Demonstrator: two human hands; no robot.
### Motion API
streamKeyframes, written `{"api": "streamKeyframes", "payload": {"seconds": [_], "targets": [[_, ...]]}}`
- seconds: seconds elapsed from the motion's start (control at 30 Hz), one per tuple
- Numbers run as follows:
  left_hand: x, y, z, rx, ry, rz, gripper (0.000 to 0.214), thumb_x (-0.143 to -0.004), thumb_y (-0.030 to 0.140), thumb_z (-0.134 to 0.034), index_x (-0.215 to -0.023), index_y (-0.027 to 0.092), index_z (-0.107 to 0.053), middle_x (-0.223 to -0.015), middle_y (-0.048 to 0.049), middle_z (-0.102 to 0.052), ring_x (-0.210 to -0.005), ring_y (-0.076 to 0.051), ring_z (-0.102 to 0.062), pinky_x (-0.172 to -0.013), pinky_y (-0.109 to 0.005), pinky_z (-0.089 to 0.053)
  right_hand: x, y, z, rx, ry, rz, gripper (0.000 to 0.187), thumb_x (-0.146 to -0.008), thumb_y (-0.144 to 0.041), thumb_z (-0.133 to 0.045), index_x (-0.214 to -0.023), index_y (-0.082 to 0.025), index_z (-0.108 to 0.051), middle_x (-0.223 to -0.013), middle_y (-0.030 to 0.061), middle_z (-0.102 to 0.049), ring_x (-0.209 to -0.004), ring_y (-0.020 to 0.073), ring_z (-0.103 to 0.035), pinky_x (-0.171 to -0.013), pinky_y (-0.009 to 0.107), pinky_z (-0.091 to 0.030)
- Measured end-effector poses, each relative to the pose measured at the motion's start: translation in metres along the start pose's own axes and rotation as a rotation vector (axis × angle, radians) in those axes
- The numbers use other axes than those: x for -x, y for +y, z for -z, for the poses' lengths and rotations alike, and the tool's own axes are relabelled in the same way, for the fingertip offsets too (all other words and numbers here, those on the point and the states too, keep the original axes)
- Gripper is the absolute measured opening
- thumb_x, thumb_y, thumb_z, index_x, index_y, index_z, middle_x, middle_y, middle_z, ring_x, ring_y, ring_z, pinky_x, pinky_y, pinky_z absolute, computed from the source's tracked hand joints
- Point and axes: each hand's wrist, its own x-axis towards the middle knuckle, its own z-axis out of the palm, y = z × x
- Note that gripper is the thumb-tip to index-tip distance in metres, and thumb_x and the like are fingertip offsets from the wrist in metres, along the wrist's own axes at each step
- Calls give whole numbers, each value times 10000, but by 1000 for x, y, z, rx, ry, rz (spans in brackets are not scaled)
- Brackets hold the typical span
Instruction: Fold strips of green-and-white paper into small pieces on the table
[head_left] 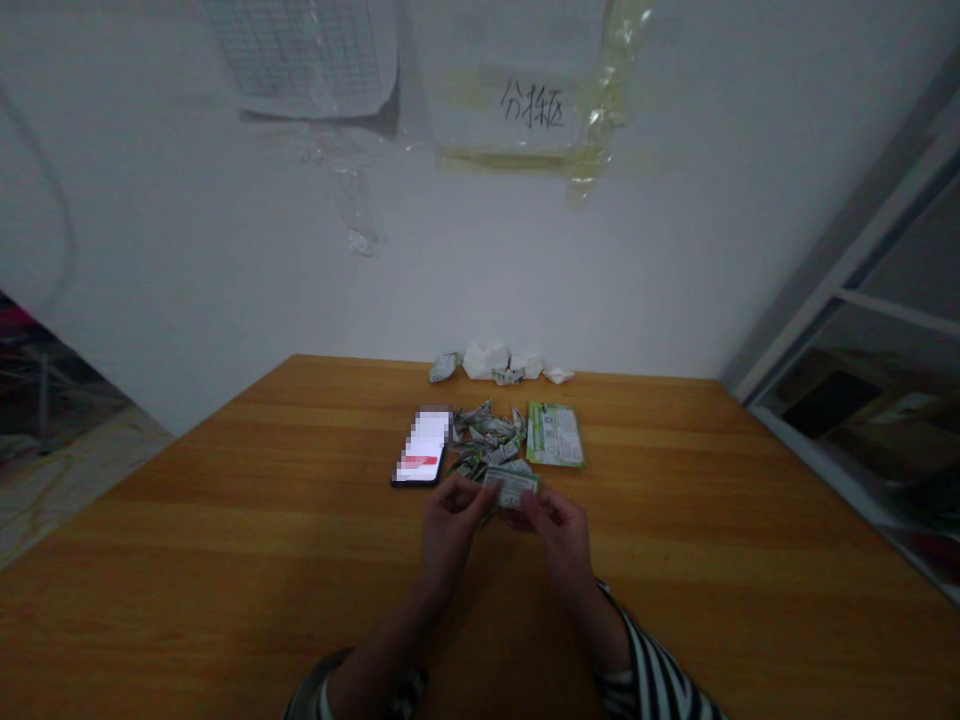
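Between my two hands is a small printed packet (511,486), white-grey with a green edge. My left hand (450,520) pinches its left end between thumb and fingers. At its right end, my right hand (559,525) grips it the same way. Just beyond lies a loose pile of crumpled wrappers (491,432) with green and grey print. A lit phone (422,448) rests to the left of the pile, its screen blurred out. On the pile's right is a flat green-and-white pouch (555,435) covered in small print.
Crumpled white tissues (486,361) and a crumpled wrapper (444,367) sit along the back edge of the wooden table (660,480), against the wall. Taped paper sheets (307,55) hang above. A metal shelf (847,400) with boxes stands at the right.
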Motion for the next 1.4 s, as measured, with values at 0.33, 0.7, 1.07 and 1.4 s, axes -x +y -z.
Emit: {"api": "streamKeyframes", "payload": {"seconds": [0.33,0.7,1.07,1.4], "targets": [[-1,-8,0,114,-22,67,318,-667,346,-792,-590,149,-555,-536,34,-623,-511,-100,-564,-511,-193,-437,1,4,-1,79,42,69,373,-734,-498,-713,-645,-138,-669,-608,36,-687,-567,169,-642,-565,269,-530],[3,0,-3,122,-40,156,311,-662,374,-789,-849,128,-751,-725,-28,-741,-653,-159,-657,-615,-228,-503,4,5,-4,87,77,88,382,-756,-514,-683,-695,-138,-689,-604,38,-691,-535,173,-643,-551,275,-537],[4,-2,-2,58,-42,116,278,-678,401,-761,-785,144,-773,-732,-31,-741,-642,-159,-627,-627,-246,-496,4,6,-4,141,104,99,377,-782,-484,-662,-657,-128,-650,-566,30,-653,-532,159,-616,-517,248,-486],[3,2,-2,-167,-202,26,173,-701,327,-743,-760,169,-785,-691,-18,-759,-635,-176,-663,-587,-228,-494,-15,-13,19,579,-79,370,212,-855,-351,-593,-991,-191,-621,-980,67,-670,-905,194,-616,-692,249,-473]]}}
